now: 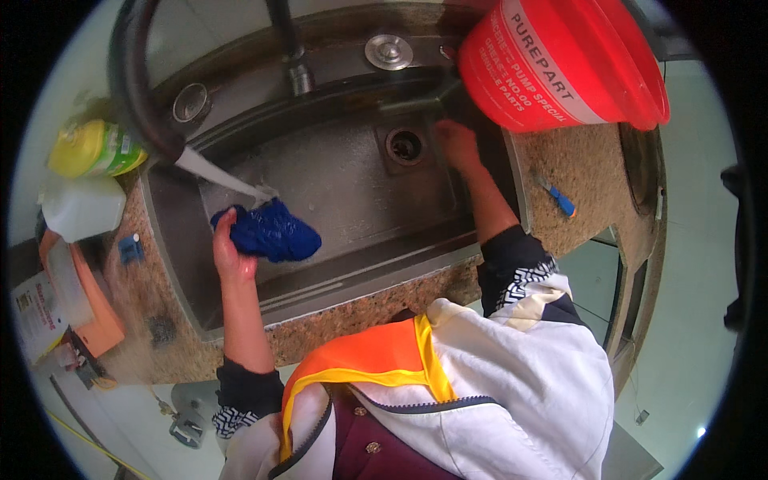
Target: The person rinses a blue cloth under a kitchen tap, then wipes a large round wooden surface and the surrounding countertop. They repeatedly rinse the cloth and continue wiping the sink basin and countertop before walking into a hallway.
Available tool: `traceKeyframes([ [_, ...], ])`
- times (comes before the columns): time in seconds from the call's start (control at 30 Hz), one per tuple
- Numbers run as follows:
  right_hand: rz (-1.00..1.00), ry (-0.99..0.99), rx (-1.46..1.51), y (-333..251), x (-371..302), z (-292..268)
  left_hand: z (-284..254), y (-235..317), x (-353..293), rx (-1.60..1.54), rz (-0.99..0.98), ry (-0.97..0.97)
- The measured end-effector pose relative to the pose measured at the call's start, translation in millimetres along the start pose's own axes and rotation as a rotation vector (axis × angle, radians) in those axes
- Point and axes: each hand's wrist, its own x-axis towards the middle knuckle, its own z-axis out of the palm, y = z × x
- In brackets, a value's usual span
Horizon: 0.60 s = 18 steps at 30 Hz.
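Observation:
My left hand (232, 248) is closed on a wet, dark blue cloth (276, 232) above the left part of the sink. A stream of water (216, 172) falls from the dark curved tap (164, 132) onto the cloth's upper edge. My right hand (458, 146) is at the sink's far right side, just right of the round drain (405, 147). Its fingers are blurred, and I see nothing held in them. The metal sink (320, 176) has a wet floor.
A large red bucket (552, 68) stands on the counter (576, 160) at the back right. Near it lies a small blue-handled scraper (562, 202). On the left are a yellow container (96, 150), a white jug (82, 206) and an orange box (96, 312). A drain strainer (389, 52) sits behind the sink.

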Motion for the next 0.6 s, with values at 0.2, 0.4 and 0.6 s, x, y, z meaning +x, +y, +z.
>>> traceKeyframes([
  [0.2, 0.008, -0.350, -0.488, 32, 37, 110, -14, -9, -33, 0.061, -0.067, 0.154],
  [0.4, -0.096, -0.471, -0.688, 75, 67, 207, -15, -8, -43, 0.130, -0.040, 0.235],
  [0.6, -0.274, -0.227, -0.714, 142, 72, 263, -9, -10, -38, 0.074, -0.005, 0.232],
])
